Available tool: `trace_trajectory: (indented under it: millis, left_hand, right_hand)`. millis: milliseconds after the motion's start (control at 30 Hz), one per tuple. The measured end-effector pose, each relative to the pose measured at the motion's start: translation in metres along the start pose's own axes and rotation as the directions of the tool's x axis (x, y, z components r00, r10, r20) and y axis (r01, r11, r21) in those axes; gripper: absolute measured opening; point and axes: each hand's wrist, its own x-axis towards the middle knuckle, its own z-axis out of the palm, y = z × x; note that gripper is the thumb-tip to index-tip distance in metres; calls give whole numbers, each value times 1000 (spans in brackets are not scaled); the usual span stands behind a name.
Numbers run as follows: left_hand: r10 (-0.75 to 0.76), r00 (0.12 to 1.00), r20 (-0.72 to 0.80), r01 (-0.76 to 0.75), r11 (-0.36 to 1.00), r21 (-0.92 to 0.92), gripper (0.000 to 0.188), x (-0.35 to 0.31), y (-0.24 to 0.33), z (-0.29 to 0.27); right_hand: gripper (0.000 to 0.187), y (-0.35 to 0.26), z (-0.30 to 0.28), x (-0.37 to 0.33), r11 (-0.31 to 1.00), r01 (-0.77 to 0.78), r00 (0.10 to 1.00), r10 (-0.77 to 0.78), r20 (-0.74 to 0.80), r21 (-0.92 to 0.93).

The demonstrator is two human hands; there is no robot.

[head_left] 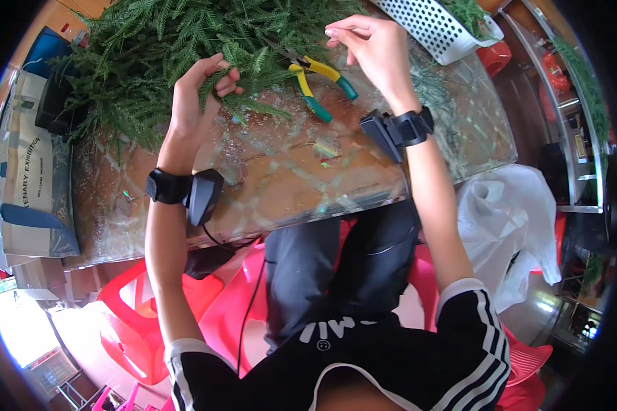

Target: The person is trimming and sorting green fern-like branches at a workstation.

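A large heap of green fir-like sprigs (144,61) covers the far left and middle of the table. At its near edge my left hand (200,89) is closed, fingers curled round a green sprig (216,77). Farther right, my right hand (373,51) is raised over the table with thumb and fingertips pinched together. Whatever lies in that pinch, if anything, is too small to make out. Between my hands, pliers with yellow and green handles (311,103) lie with their jaws against the sprigs. Each of my wrists wears a black strapped device.
A white perforated basket (439,31) with greenery stands at the far right of the table (281,185). A printed bag (34,151) sits along the left edge. White plastic (507,219) hangs at the right, and a red chair (137,322) stands at lower left.
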Motion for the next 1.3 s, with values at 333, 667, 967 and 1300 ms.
trace_trajectory:
  millis: [333,667,967,1300]
  left_hand:
    - [-26,994,110,42,988,-146,27,2,-6,-13]
    - [223,974,-39,-224,975,-16,21,-15,2,11]
    - [215,976,-42,-219,957,-193,18,0,-11,-11]
    - [202,975,-97,-219,947,-235,16,3,-14,-15]
  right_hand:
    - [12,6,1,-1,987,-60,997,67,45,-147]
    - [14,6,-3,0,973,-155,987,146,-64,-169]
    - [14,2,0,-3,972,-160,986,149,-77,-174]
    - [32,1,-4,0,978,-198,980,197,-22,-58]
